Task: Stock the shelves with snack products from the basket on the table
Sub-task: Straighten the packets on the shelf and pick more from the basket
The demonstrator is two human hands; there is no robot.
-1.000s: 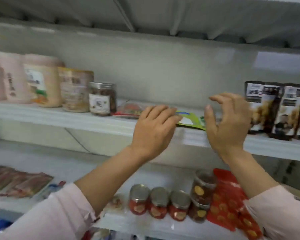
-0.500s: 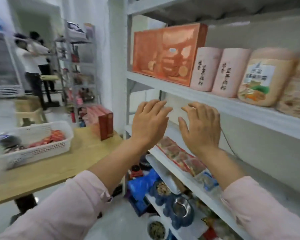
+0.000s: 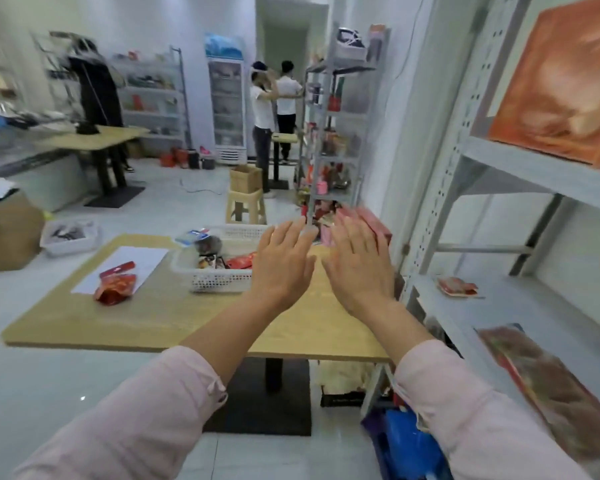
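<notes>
The shelves (image 3: 520,161) stand at your right. The table (image 3: 153,320) ahead carries one white basket (image 3: 219,277) of snacks, long side facing you. Your left hand (image 3: 281,268) and right hand (image 3: 357,268) hover over it, both empty, fingers straight. One red packet (image 3: 115,285) lies left of the basket.

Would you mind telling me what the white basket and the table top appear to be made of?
The white basket: likely moulded matte plastic, given its perforated walls. The table top: light wood or laminate, smooth; cannot tell which.
</notes>
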